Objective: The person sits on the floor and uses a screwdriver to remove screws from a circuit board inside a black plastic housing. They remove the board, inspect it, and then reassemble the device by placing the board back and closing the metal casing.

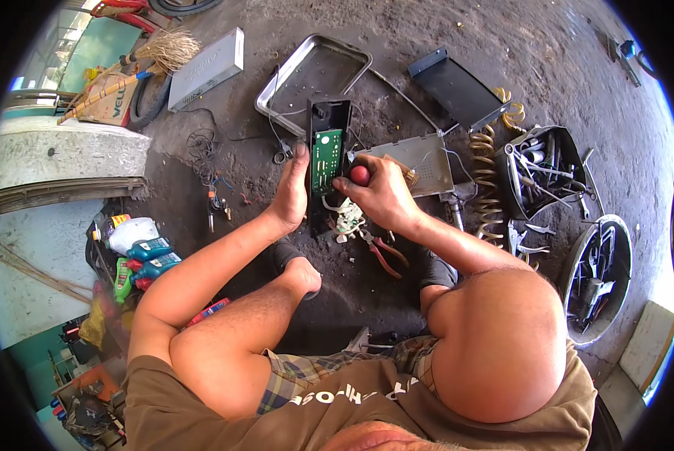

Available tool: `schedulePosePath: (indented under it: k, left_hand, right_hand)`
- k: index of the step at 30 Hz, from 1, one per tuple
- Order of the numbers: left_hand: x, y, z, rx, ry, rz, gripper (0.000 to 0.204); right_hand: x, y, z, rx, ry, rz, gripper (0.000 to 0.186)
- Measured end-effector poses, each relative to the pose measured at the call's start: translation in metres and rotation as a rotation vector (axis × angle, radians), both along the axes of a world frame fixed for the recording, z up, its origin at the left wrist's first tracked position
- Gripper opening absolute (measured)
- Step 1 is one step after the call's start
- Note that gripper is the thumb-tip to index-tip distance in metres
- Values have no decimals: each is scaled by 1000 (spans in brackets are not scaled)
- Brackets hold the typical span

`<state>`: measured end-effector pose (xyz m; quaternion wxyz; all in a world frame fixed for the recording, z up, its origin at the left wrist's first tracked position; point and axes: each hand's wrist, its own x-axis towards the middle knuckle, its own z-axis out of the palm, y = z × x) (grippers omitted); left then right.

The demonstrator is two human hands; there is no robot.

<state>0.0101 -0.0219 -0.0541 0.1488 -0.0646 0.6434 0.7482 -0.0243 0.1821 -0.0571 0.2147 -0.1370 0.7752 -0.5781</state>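
Observation:
My left hand [290, 194] is closed on the left edge of an upright black housing [328, 113] that carries a green circuit board [326, 149]. My right hand [382, 197] is wrapped round a red-handled tool [359, 175] at the board's right side, its thumb against the lower board; the tool's tip is hidden. A pale bundle of wires and connectors [349, 216] hangs below the board. Red-handled pliers [390, 259] lie on the dirty floor between my feet, just under the bundle.
Around me lie a metal tray [269, 101], silver box [205, 69], black panel [453, 83], perforated plate [423, 173], coiled hose [486, 177], tool container [544, 177], round bin [600, 278], loose wires [202, 146] and, by a concrete step [74, 150], several plastic bottles [149, 252].

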Motion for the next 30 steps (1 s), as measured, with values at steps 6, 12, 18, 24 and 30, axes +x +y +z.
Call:
schedulePosePath:
  k: [6,12,18,24,30]
  left_hand:
    - [-2,-14,-13,-82,-99,160,90]
    - [-4,-21,4,38,-181,83,90]
    - [3,-24,5,44,-121,90,86]
    - [6,-17,12,-27,-58,107,82]
    - [9,-13,18,-32,-57,131,80]
  right_hand:
    - [-4,9,0,-165,-276,18,42]
    - [-26,59,28,-36,58,-247,42]
    - [-10,63,26,-720,-131,-280,26]
    - [-2,57,18,-669,80,-245,22]
    - [-1,58,16,-517,263,-228,20]
